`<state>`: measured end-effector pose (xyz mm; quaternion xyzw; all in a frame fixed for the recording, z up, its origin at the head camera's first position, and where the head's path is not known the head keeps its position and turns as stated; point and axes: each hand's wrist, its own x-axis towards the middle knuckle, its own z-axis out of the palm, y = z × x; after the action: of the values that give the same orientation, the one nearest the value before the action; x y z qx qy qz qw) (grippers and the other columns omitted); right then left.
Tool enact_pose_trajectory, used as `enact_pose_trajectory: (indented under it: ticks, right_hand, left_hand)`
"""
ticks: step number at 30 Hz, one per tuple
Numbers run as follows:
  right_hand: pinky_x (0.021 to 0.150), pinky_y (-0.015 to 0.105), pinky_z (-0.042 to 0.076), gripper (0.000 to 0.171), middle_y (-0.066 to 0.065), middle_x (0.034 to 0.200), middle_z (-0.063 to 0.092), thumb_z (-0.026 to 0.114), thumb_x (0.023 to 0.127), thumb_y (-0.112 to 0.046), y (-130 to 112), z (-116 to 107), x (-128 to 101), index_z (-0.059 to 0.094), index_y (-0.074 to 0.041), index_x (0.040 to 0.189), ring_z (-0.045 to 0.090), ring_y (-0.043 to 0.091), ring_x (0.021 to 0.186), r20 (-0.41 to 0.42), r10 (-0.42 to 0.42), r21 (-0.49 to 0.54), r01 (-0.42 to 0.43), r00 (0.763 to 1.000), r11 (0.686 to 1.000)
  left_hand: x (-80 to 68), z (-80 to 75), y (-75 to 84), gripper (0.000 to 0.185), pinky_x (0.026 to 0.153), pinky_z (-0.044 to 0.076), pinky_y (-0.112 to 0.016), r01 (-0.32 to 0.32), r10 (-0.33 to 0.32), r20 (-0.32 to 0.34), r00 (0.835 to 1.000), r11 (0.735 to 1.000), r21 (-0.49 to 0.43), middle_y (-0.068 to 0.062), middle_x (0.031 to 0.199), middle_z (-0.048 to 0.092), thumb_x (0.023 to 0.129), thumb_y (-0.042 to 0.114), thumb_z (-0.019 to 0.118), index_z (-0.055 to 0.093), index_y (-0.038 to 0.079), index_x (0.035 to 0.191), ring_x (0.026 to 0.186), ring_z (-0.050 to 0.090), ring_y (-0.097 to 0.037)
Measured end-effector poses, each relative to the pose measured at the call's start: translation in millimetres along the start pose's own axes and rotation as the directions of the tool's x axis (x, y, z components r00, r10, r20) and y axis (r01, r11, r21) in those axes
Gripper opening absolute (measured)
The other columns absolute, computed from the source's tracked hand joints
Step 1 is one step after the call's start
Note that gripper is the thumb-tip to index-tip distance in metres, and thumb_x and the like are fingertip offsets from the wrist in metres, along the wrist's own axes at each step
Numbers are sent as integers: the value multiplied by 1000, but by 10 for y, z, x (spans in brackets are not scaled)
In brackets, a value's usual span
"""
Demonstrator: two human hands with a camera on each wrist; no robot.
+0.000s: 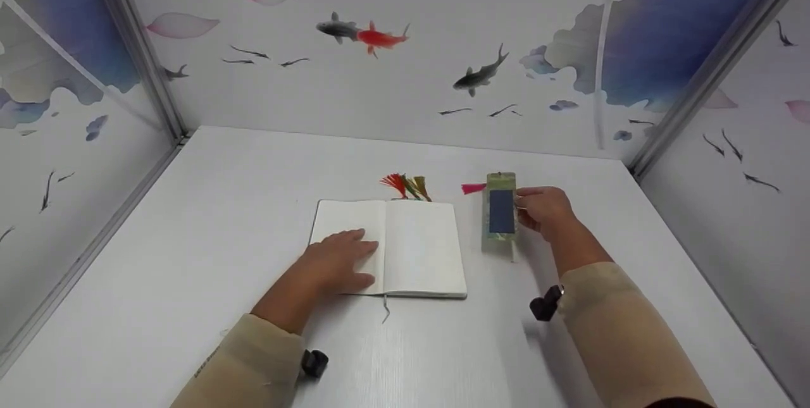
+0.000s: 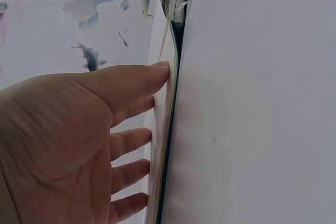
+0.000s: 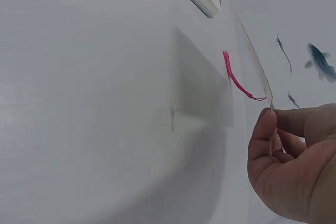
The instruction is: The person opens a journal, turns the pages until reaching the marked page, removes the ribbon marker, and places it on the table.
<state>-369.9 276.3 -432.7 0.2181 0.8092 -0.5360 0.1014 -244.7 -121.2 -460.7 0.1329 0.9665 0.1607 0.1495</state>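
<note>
Pinching the bookmark at its right edge, near the top, the right hand has thumb and fingers curled onto it; the right wrist view shows the thin card caught between thumb and forefinger, edge-on. Bookmark: green border, dark blue panel. Long axis runs away from the person toward the back wall, roughly parallel to the book's spine. Top end points to the far wall; a pink tassel trails off that end to the left, lying on the table. Bottom end points back toward the person. Whether the card lies flat or is lifted along one side cannot be told from the head view; the right wrist view suggests it is raised off the table, throwing a shadow.

Bookmark sits just right of the book, apart from it, on the right half of the table.

Left hand lies flat on the book's left page, fingers spread and straight, pressing down. Left wrist view: fingertips against the page edge.

Book is open, blank white pages, spine pointing away from the person. Red, green and yellow tassels fan out from its top edge. A thin ribbon hangs off the near edge.
</note>
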Motion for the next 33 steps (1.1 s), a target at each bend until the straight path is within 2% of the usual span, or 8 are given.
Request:
enact_pose_trajectory:
  ticks: [9, 14, 22, 27, 33]
  right_hand:
    - [81, 26, 58, 42, 7, 124, 66, 59, 110, -18, 151, -53, 67, 60, -9, 151, 63, 17, 100, 56, 42, -109, -35, 998, 993]
    - [79, 26, 59, 41, 6, 122, 70, 61, 109, -18, 212, -66, 68, 62, -9, 149, 66, 16, 97, 51, 51, -133, -43, 997, 990]
    - [76, 25, 60, 41, 8, 117, 69, 63, 107, -16, 286, -56, 52, 64, -5, 146, 66, 17, 93, 16, 4, -178, -1, 1000, 984]
    - [80, 27, 59, 40, 11, 122, 67, 62, 107, -17, 277, -38, 1, 64, -6, 146, 64, 20, 96, -8, -37, -220, 34, 999, 975]
    - [86, 26, 60, 41, 14, 135, 63, 60, 107, -17, 255, 18, -91, 64, -7, 147, 63, 19, 102, 6, -108, -205, 107, 994, 973]
  left_hand:
    - [8, 11, -26, 68, 132, 24, -62, -8, 8, -5, 1000, 1000, -1, -2, 178, 32, 102, 44, 68, 46, 29, 164, 167, 26, -31]
    - [3, 11, -20, 68, 132, 25, -62, -17, 17, -1, 1000, 1000, -3, -2, 178, 32, 101, 42, 69, 46, 28, 164, 167, 26, -31]
    - [11, 4, -8, 69, 133, 22, -63, 1, -1, 7, 1000, 1000, -13, 0, 178, 30, 101, 44, 69, 45, 30, 165, 167, 24, -31]
    - [23, 13, -15, 70, 133, 22, -64, 10, -9, 14, 1000, 1000, -10, 0, 179, 30, 101, 45, 70, 44, 31, 165, 168, 24, -30]
    - [22, 18, -19, 70, 132, 22, -65, 17, -17, 17, 1000, 1000, -12, 0, 179, 30, 101, 45, 70, 44, 31, 165, 168, 23, -30]
